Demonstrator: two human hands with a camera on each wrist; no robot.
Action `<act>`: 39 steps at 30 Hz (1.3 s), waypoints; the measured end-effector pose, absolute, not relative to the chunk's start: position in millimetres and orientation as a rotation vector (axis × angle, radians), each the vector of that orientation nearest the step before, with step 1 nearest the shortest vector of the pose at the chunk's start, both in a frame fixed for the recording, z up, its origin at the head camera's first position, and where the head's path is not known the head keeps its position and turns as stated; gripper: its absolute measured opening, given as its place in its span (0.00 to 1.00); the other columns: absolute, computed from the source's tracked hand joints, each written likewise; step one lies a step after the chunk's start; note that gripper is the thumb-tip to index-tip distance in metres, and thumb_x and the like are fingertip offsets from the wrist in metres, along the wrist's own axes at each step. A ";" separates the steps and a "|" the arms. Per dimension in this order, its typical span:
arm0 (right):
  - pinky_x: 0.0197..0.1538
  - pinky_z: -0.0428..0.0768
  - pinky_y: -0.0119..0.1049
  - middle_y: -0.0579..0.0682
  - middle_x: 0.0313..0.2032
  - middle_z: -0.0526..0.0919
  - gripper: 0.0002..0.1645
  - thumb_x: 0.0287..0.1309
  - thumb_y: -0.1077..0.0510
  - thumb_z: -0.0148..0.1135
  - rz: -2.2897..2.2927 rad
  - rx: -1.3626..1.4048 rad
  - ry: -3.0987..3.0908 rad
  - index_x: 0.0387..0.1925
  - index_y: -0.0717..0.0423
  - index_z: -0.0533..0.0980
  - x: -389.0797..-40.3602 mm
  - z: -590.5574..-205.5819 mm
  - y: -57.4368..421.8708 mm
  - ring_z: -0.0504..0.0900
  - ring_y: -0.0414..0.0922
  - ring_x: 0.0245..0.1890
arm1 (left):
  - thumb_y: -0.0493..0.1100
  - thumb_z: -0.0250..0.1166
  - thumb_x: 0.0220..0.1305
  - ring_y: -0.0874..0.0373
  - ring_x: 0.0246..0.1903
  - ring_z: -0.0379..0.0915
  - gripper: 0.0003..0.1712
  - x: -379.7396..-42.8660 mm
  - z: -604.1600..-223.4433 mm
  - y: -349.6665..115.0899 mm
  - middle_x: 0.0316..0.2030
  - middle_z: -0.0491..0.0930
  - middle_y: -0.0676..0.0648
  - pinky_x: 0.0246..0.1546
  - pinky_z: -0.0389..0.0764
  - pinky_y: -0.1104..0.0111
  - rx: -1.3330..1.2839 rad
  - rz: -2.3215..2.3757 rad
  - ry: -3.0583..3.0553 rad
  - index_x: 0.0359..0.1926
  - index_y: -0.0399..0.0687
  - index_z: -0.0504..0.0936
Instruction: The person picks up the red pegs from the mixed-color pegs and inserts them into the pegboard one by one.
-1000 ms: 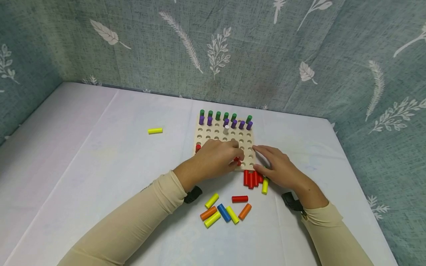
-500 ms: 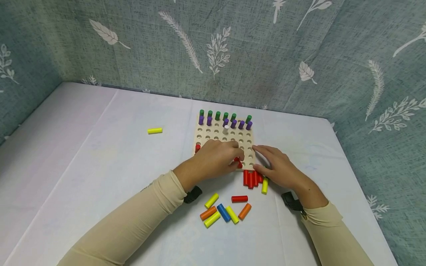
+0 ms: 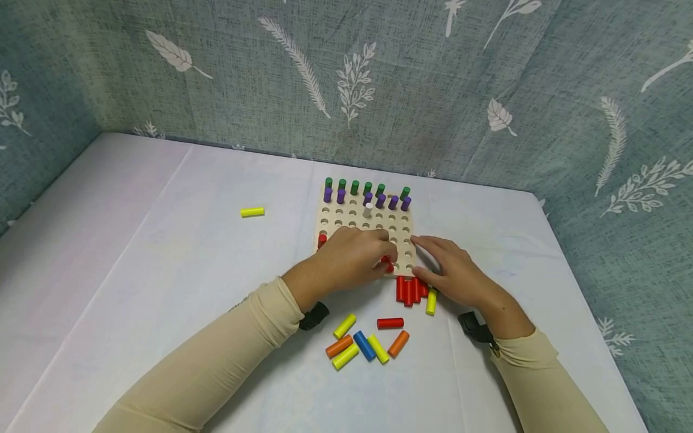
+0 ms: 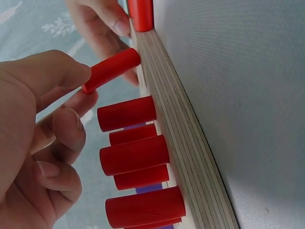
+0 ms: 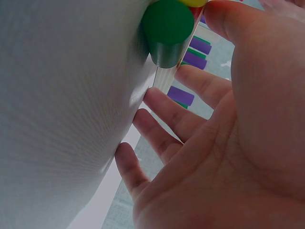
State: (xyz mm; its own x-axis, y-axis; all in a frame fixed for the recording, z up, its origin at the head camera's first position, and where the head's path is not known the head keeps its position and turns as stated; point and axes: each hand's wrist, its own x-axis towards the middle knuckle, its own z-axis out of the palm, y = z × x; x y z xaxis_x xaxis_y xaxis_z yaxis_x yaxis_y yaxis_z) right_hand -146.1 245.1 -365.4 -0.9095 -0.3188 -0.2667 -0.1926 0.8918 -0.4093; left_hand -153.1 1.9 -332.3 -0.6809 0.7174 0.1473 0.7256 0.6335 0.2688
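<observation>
My left hand (image 3: 352, 258) pinches a red peg (image 4: 112, 70) between thumb and index finger. That peg leans, its far end at the face of the wooden pegboard (image 3: 400, 246). Other red pegs (image 4: 126, 113) stand upright in the near holes, mostly behind the left hand in the head view. My right hand (image 3: 457, 270) lies at the board's right side, fingers spread, thumb and index finger at its edge. In the right wrist view its other fingertips touch the tabletop, near a lying green peg (image 5: 167, 33). Green pegs (image 3: 354, 188) and purple pegs (image 3: 381, 201) line the back rows.
A white peg (image 3: 367, 210) stands in the board. Loose red pegs (image 3: 408, 293) and a yellow peg (image 3: 431, 302) lie at the near right corner. Closer lie a blue peg (image 3: 364, 346), an orange peg (image 3: 398, 344) and several others. One yellow peg (image 3: 252, 212) lies far left.
The red peg in my left fingers has tilted slightly. Both hands, the board and the loose pegs stay practically in place.
</observation>
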 end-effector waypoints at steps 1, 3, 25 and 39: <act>0.70 0.54 0.71 0.57 0.76 0.57 0.42 0.67 0.41 0.59 -0.544 -0.378 2.729 0.77 0.41 0.56 -146.2 -365.2 245.1 0.53 0.61 0.76 | 0.45 0.70 0.62 0.64 0.25 0.73 0.07 -153.2 -332.2 2.0 0.38 0.84 0.55 0.27 0.76 0.76 -1.244 -0.483 -2.815 0.42 0.57 0.89; 0.70 0.53 0.71 0.57 0.76 0.57 0.42 0.67 0.41 0.59 -0.544 -0.379 2.728 0.77 0.41 0.56 -146.3 -364.9 244.8 0.53 0.62 0.76 | 0.45 0.70 0.62 0.64 0.25 0.73 0.07 -153.1 -332.0 2.0 0.39 0.84 0.55 0.27 0.76 0.75 -1.247 -0.485 -2.816 0.42 0.57 0.89; 0.71 0.53 0.70 0.56 0.76 0.58 0.41 0.68 0.43 0.59 -0.557 -0.398 2.733 0.77 0.42 0.56 -145.9 -364.9 245.9 0.53 0.61 0.76 | 0.44 0.71 0.60 0.62 0.26 0.73 0.09 -152.3 -321.9 -1.8 0.40 0.85 0.53 0.29 0.77 0.73 -1.243 -0.454 -2.894 0.43 0.57 0.90; 0.70 0.54 0.71 0.57 0.76 0.58 0.41 0.68 0.41 0.59 -0.554 -0.394 2.735 0.77 0.40 0.56 -146.0 -367.2 245.8 0.53 0.61 0.76 | 0.43 0.71 0.61 0.62 0.27 0.73 0.10 -153.2 -323.9 -2.6 0.40 0.85 0.54 0.30 0.76 0.72 -1.222 -0.482 -2.925 0.44 0.57 0.88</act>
